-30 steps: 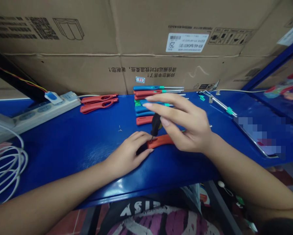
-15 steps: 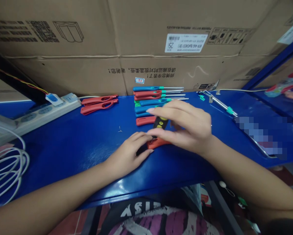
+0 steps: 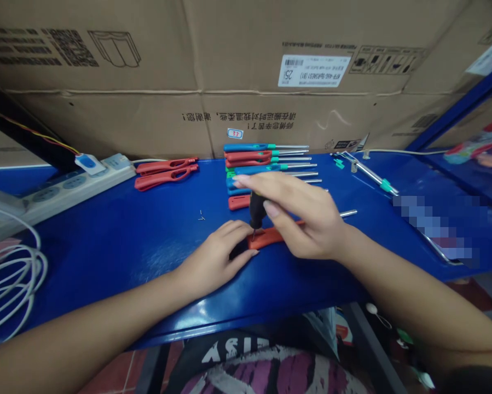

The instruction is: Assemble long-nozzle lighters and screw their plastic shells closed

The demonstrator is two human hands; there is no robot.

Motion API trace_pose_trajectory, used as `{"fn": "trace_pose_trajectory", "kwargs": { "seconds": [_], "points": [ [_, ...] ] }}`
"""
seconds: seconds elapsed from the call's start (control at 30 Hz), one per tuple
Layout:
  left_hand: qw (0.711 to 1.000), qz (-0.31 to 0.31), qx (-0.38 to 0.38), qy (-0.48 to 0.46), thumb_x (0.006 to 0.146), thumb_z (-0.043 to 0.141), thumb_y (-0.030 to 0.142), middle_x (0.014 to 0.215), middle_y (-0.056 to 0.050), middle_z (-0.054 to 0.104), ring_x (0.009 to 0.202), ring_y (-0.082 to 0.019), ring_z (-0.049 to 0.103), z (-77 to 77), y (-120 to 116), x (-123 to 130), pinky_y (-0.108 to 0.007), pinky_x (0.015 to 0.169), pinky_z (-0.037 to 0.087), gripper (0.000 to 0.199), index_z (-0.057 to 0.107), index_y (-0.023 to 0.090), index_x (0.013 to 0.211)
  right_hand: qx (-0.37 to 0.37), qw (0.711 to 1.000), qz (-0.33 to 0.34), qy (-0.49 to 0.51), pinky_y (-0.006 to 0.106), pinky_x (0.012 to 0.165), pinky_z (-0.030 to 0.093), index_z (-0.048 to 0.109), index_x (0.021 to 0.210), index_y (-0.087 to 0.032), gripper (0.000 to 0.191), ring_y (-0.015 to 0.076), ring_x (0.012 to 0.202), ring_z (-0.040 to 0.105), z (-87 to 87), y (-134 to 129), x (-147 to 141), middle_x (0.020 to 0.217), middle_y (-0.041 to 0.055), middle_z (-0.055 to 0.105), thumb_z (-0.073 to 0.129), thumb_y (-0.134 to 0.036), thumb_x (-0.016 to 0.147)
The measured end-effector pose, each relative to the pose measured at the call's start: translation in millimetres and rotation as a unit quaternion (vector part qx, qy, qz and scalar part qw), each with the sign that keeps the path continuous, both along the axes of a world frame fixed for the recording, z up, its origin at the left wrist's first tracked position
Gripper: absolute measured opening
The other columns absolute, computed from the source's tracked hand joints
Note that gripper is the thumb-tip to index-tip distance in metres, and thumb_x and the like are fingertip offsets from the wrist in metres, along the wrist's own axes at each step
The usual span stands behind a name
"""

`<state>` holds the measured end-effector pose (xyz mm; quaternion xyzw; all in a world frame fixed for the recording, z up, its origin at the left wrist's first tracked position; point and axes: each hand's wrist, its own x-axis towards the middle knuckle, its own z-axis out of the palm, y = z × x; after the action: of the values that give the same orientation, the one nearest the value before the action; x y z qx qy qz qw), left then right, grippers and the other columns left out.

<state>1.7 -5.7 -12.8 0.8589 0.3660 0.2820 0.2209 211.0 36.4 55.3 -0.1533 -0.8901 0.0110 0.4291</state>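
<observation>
**Screwdriver tip set to the end of an orange handle**

The left hand pins the left end of an orange handle on the blue worktop, its grip slightly parted, with the fingers along the far side and the thumb at the near side. The handle lies around the middle of the worktop, between the front and back edges, its right part hidden beneath the right hand. That hand's grip is closed around a black screwdriver, held nearly upright, with the tip meeting the handle just beside the left fingertips. A metal rod shows past the right hand; where it joins is hidden.

Toward the back edge, beyond the right hand, lies a row of blue, red and green handles with metal rods pointing right. Two red handles lie near the back edge, left of that row. A few small screws rest between them and the left hand. A white power strip and a coiled white cable occupy the left side. Toward the right are loose metal rods and a partly pixelated flat object. Printed cardboard stands along the back edge.
</observation>
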Motion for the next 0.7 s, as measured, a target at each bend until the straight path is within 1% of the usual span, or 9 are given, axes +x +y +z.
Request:
{"fn": "trace_pose_trajectory", "kwargs": {
  "seconds": [0.1, 0.23, 0.3, 0.37, 0.43, 0.47, 0.53, 0.63, 0.7],
  "points": [
    [1.0, 0.002, -0.003, -0.009, 0.097, 0.063, 0.022, 0.118, -0.008, 0.068, 0.112, -0.024, 0.064, 0.0, 0.5, 0.4, -0.042, 0.098, 0.054, 0.022, 0.061, 0.02, 0.119, -0.074, 0.997, 0.022, 0.02, 0.032, 0.09, 0.058, 0.063, 0.129, -0.018, 0.03, 0.0166, 0.103, 0.069, 1.2, 2.4, -1.6, 0.112, 0.0071, 0.073, 0.049, -0.025, 0.103],
    [1.0, 0.004, 0.006, -0.01, 0.096, 0.064, 0.021, 0.119, -0.008, 0.068, 0.112, -0.025, 0.064, -1.6, 0.6, -0.2, -0.043, 0.097, 0.054, 0.027, 0.059, 0.021, 0.123, -0.035, 0.998, -0.031, 0.051, 0.03, 0.078, 0.059, 0.067, 0.116, -0.021, 0.026, 0.0159, 0.083, 0.068, -2.9, 4.8, -3.3, 0.097, 0.0049, 0.072, 0.068, -0.035, 0.094],
    [1.0, 0.009, 0.009, -0.009, 0.096, 0.065, 0.022, 0.114, -0.008, 0.069, 0.107, -0.024, 0.065, -1.9, 0.5, -0.7, -0.042, 0.094, 0.055, 0.026, 0.06, 0.021, 0.122, 0.0, 0.998, -0.039, 0.056, 0.03, 0.077, 0.06, 0.066, 0.117, -0.02, 0.031, 0.0175, 0.085, 0.068, -4.9, 4.2, -3.4, 0.096, 0.0059, 0.072, 0.07, -0.037, 0.092],
    [1.0, 0.014, 0.01, -0.011, 0.096, 0.065, 0.023, 0.108, -0.007, 0.069, 0.103, -0.024, 0.065, -1.7, 0.5, -1.1, -0.041, 0.091, 0.056, 0.022, 0.062, 0.02, 0.117, 0.004, 0.999, -0.013, 0.05, 0.032, 0.083, 0.06, 0.064, 0.123, -0.017, 0.032, 0.0204, 0.1, 0.069, -4.3, 2.4, -3.5, 0.11, 0.0109, 0.071, 0.062, -0.035, 0.097],
    [1.0, 0.014, 0.008, -0.015, 0.096, 0.065, 0.024, 0.107, -0.007, 0.068, 0.102, -0.024, 0.065, -1.5, 0.6, -1.1, -0.041, 0.091, 0.055, 0.018, 0.063, 0.019, 0.113, -0.05, 0.998, 0.03, 0.032, 0.033, 0.09, 0.058, 0.061, 0.131, -0.014, 0.034, 0.02, 0.111, 0.066, -1.6, 0.3, -3.9, 0.121, 0.0133, 0.069, 0.048, -0.026, 0.103],
    [1.0, 0.012, 0.006, -0.017, 0.096, 0.065, 0.024, 0.109, -0.007, 0.068, 0.103, -0.024, 0.065, -1.7, 0.7, -1.1, -0.041, 0.091, 0.055, 0.018, 0.063, 0.019, 0.113, -0.08, 0.995, 0.05, 0.026, 0.032, 0.091, 0.057, 0.06, 0.133, -0.013, 0.034, 0.0185, 0.11, 0.067, -0.1, -0.6, -4.2, 0.12, 0.0125, 0.07, 0.044, -0.022, 0.104],
    [1.0, 0.014, 0.006, -0.02, 0.096, 0.066, 0.025, 0.109, -0.007, 0.068, 0.102, -0.024, 0.065, -2.8, 0.9, -0.9, -0.04, 0.09, 0.055, 0.017, 0.063, 0.02, 0.111, -0.107, 0.991, 0.079, 0.033, 0.029, 0.088, 0.057, 0.062, 0.129, -0.013, 0.031, 0.0147, 0.096, 0.068, 1.7, -1.4, -5.1, 0.108, 0.0085, 0.072, 0.049, -0.021, 0.103],
    [1.0, 0.019, 0.008, -0.02, 0.096, 0.066, 0.026, 0.103, -0.006, 0.069, 0.098, -0.023, 0.066, -5.2, 1.1, -0.6, -0.039, 0.088, 0.056, 0.017, 0.064, 0.02, 0.111, -0.056, 0.995, 0.066, 0.057, 0.025, 0.076, 0.057, 0.067, 0.117, -0.013, 0.028, 0.0136, 0.083, 0.066, 0.4, -0.5, -6.7, 0.097, 0.0063, 0.072, 0.067, -0.028, 0.094],
    [1.0, 0.018, 0.009, -0.02, 0.096, 0.065, 0.025, 0.102, -0.006, 0.069, 0.098, -0.023, 0.066, -5.9, 0.9, -0.6, -0.039, 0.089, 0.056, 0.018, 0.063, 0.019, 0.113, -0.016, 0.998, 0.036, 0.05, 0.026, 0.073, 0.057, 0.067, 0.115, -0.013, 0.031, 0.0165, 0.088, 0.067, -1.7, 0.7, -7.9, 0.1, 0.0086, 0.072, 0.071, -0.032, 0.092]
  ]
}}
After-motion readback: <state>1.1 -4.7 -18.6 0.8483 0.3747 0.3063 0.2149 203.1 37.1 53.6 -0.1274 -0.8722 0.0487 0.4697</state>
